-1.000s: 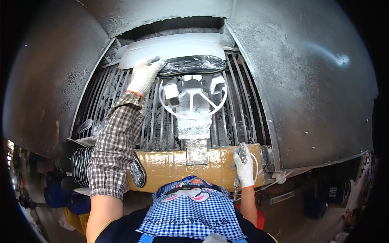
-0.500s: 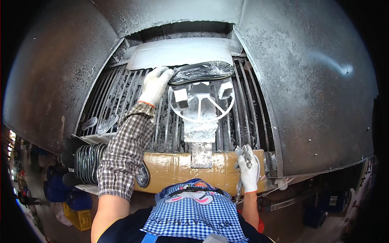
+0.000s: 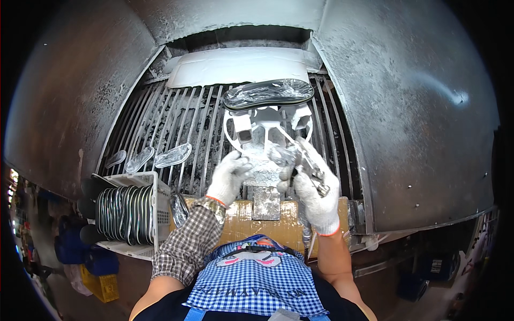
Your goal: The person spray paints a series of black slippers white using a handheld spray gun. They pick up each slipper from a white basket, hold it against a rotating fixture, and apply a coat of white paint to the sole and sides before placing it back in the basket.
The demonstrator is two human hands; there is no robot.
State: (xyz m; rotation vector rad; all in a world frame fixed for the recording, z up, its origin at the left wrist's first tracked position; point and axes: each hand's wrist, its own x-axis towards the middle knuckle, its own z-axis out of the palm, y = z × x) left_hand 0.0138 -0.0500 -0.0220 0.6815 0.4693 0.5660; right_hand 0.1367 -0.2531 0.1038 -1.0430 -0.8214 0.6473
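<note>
A dark shoe sole [image 3: 267, 94] with clear film over its face rests across the white-coated holder on the round wheel-like stand [image 3: 243, 124]. My right hand [image 3: 319, 200], in a white glove, grips a metal spray gun [image 3: 317, 174]. Its front end, in crinkled grey wrapping, points forward and left below the sole. My left hand [image 3: 227, 176], also gloved, is level with the gun but apart from it. Its fingers are loosely curled, and nothing shows between them.
A white plastic basket [image 3: 162, 211] full of upright film-covered soles [image 3: 123, 215] stands at the left. Several sole-shaped film pieces [image 3: 173, 155] lie on the metal slats [image 3: 206, 120]. Grey panels [image 3: 412, 117] wall in the booth. A tape-covered brown board [image 3: 235, 219] lines the front edge.
My left hand has left the sole and come back toward me. My right hand has lifted the spray gun from the front edge to the middle. Another film piece lies on the slats.
</note>
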